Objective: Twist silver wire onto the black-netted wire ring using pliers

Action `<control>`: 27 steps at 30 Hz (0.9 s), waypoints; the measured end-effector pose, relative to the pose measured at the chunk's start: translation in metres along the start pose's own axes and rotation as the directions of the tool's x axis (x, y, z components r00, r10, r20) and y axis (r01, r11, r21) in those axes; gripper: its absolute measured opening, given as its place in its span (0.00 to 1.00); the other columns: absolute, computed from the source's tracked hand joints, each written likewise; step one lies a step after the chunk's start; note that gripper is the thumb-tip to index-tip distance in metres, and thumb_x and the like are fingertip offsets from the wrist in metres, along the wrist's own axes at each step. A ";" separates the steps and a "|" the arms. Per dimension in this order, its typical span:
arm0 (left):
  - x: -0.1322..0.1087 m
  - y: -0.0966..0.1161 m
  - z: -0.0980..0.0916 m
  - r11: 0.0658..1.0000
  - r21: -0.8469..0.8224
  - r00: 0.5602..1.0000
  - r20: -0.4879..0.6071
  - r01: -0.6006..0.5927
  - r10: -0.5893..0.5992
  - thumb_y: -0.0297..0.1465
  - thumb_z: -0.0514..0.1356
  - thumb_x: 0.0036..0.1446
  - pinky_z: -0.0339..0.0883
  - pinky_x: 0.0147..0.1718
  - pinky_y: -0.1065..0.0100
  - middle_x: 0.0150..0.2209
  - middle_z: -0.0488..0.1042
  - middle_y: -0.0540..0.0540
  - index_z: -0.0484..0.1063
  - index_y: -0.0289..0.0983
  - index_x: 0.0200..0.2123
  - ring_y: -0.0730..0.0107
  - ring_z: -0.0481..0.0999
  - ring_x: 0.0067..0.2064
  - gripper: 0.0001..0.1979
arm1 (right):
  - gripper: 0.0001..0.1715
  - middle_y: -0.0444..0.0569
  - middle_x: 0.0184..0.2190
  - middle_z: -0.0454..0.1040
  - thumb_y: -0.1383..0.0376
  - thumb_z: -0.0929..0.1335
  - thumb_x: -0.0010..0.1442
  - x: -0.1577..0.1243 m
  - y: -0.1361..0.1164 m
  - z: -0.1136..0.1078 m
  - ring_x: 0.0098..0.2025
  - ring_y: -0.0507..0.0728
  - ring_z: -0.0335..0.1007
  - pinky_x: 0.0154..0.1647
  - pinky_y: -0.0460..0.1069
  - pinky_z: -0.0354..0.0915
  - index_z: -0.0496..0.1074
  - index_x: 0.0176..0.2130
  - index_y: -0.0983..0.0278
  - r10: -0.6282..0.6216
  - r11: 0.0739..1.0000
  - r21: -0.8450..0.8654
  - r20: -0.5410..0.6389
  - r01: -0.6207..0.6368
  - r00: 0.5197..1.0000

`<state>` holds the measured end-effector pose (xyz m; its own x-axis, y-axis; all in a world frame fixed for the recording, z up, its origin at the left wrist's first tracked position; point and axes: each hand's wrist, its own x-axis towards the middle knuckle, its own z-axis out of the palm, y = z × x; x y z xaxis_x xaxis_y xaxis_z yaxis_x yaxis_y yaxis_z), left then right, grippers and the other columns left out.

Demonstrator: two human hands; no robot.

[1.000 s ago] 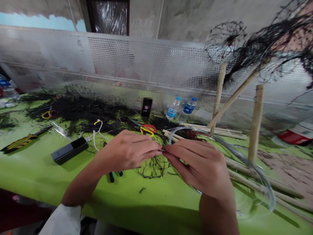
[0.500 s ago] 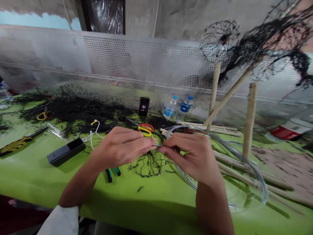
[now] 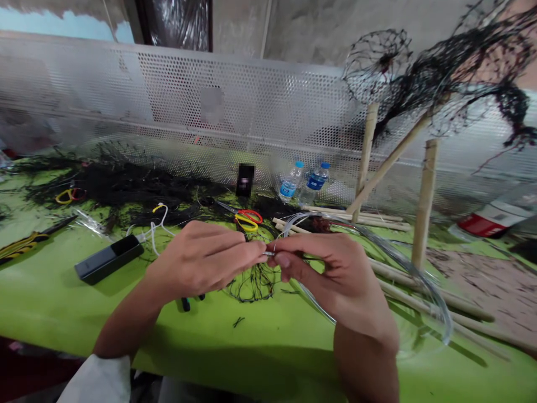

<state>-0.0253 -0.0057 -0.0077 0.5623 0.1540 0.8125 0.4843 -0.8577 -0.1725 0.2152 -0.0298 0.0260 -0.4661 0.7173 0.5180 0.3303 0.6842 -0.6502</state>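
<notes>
Over the table's middle, my left hand [image 3: 210,258] and my right hand [image 3: 331,268] meet fingertip to fingertip. Between them shows a short piece of silvery wire [image 3: 269,253], apparently wound, pinched by both hands. A thin pale strand rises beside the right index finger. Just below the fingers spreads a small net-like loop of dark wire [image 3: 254,288]; whether it joins the pinched wire is hidden by my hands. Scissors with red and yellow handles [image 3: 247,219] lie behind my hands. Dark-handled pliers [image 3: 185,304] are partly covered by my left hand.
A coil of clear wire [image 3: 386,252] and wooden sticks [image 3: 440,316] lie to the right. A wooden stand [image 3: 423,207] carries dark wire branches [image 3: 440,73]. Left are a power bank [image 3: 109,260], yellow-black pliers [image 3: 25,246] and black wire heaps [image 3: 121,187]. Two bottles [image 3: 289,184] stand behind.
My right hand has turned, its thumb and fingers shifting on the wire, so more of the silvery piece shows. My left hand keeps its pinch. The view has shifted slightly.
</notes>
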 end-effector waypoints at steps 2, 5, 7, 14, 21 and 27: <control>0.003 0.000 0.001 1.000 0.013 0.999 -0.046 -0.018 0.019 0.30 0.62 0.69 0.72 0.34 0.73 0.32 0.80 0.54 0.74 0.39 0.43 0.77 0.78 0.31 0.02 | 0.07 0.40 0.25 0.80 0.69 0.71 0.68 0.000 0.000 0.002 0.23 0.49 0.72 0.25 0.43 0.67 0.82 0.41 0.61 -0.022 1.000 -0.023 -0.044 0.021 0.999; 0.007 0.000 0.003 0.999 0.045 0.996 -0.085 -0.016 0.020 0.31 0.63 0.69 0.70 0.33 0.74 0.29 0.78 0.55 0.73 0.39 0.41 0.78 0.77 0.28 0.02 | 0.07 0.41 0.28 0.82 0.71 0.71 0.67 0.000 0.005 0.006 0.26 0.49 0.76 0.28 0.43 0.70 0.81 0.41 0.61 -0.101 0.992 -0.085 -0.085 0.094 0.991; 0.009 0.001 0.003 0.998 0.059 0.994 -0.111 0.016 -0.010 0.32 0.64 0.69 0.70 0.33 0.74 0.29 0.78 0.55 0.73 0.39 0.40 0.79 0.77 0.28 0.03 | 0.09 0.44 0.34 0.84 0.73 0.71 0.67 -0.001 0.011 0.009 0.31 0.51 0.80 0.33 0.45 0.74 0.80 0.43 0.61 -0.208 0.965 -0.188 -0.121 0.183 0.971; 0.011 0.004 0.003 0.996 0.001 0.981 -0.174 0.085 -0.084 0.32 0.65 0.68 0.70 0.33 0.73 0.29 0.79 0.56 0.74 0.40 0.40 0.79 0.78 0.28 0.03 | 0.21 0.47 0.39 0.86 0.77 0.71 0.63 0.000 0.027 0.013 0.34 0.55 0.83 0.33 0.49 0.77 0.80 0.52 0.58 -0.589 0.751 -0.476 -0.171 0.457 0.790; 0.006 -0.010 0.004 0.985 -0.013 0.978 -0.124 -0.173 0.170 0.27 0.67 0.65 0.63 0.26 0.68 0.28 0.76 0.54 0.74 0.35 0.48 0.76 0.70 0.26 0.10 | 0.20 0.43 0.24 0.74 0.53 0.68 0.72 0.003 0.012 -0.003 0.20 0.47 0.67 0.18 0.42 0.63 0.78 0.36 0.66 0.146 0.860 0.463 0.179 -0.214 0.973; 0.014 -0.003 -0.004 0.974 -0.042 0.974 -0.039 -0.224 0.223 0.25 0.61 0.69 0.63 0.27 0.68 0.28 0.76 0.53 0.74 0.34 0.44 0.76 0.69 0.26 0.03 | 0.18 0.40 0.21 0.66 0.56 0.74 0.66 0.008 0.017 -0.006 0.21 0.46 0.59 0.19 0.42 0.56 0.74 0.31 0.66 0.138 0.782 0.519 0.395 -0.345 0.908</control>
<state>-0.0214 -0.0031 0.0058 0.6292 -0.0603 0.7749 0.3173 -0.8902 -0.3269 0.2223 -0.0116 0.0220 -0.7021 0.6937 0.1607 -0.0070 0.2190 -0.9757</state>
